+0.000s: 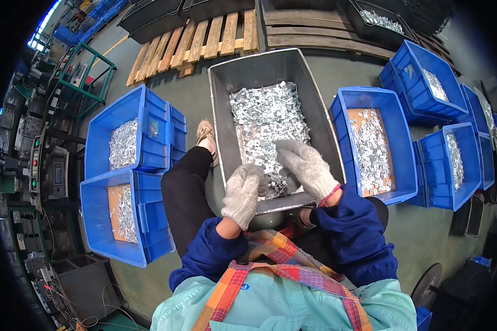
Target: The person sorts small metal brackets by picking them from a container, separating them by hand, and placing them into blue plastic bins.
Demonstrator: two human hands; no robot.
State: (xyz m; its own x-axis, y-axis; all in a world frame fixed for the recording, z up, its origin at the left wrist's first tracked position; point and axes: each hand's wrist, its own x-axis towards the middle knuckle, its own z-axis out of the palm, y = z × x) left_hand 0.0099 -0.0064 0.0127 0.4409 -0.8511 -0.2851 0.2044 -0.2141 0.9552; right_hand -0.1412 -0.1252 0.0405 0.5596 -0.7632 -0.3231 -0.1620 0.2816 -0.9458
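A black bin (331,149) stands between my legs, holding a heap of small silvery metal parts (268,113). Both hands wear whitish knitted gloves and are over the near end of the heap. My left hand (244,194) is at the bin's near left, its fingers curled at the parts; what they hold, if anything, is hidden. To the right, my right hand (308,170) reaches in from the near right side with its fingers bent down toward the parts. Whether it grips any is too small to tell. Dark, blurred parts lie between the two hands.
Blue crates (152,135) with metal parts stand at the left, and more blue crates (406,165) at the right. Wooden pallets (204,41) and dark bins (149,19) are beyond the black bin. Machines with buttons (37,163) line the far left.
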